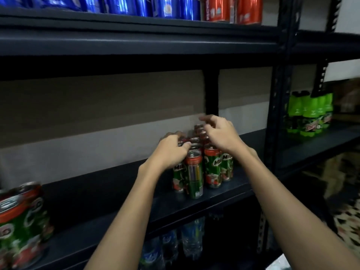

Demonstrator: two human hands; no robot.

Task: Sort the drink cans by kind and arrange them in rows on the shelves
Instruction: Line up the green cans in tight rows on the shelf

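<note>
- At the far left of the middle shelf (116, 191) stands a cluster of green Milo cans with red tops (21, 221), blurred and partly cut off by the edge of the view.
- Above, on the top shelf (136, 26), a row of blue cans (136, 6) runs from the left, with orange-red cans (233, 10) next to it on the right.
- The left hand (171, 151) lies over the left side of a tight group of slim green Milo cans (202, 166) standing upright near the front edge of the middle shelf; its fingers (180, 146) are curled down around the can tops, gripping them.
- The right hand (220, 133) reaches over the back cans of the same group, fingers bent and slightly spread above the tops; they are motion-blurred, so I cannot tell whether they actually grip a can.
- Under that shelf, clear water bottles (175, 244) with blue labels stand in the dark.
- To the right, past the black upright post (276, 114), a neighbouring shelf carries a pack of bright green Mountain Dew bottles (309, 114).
</note>
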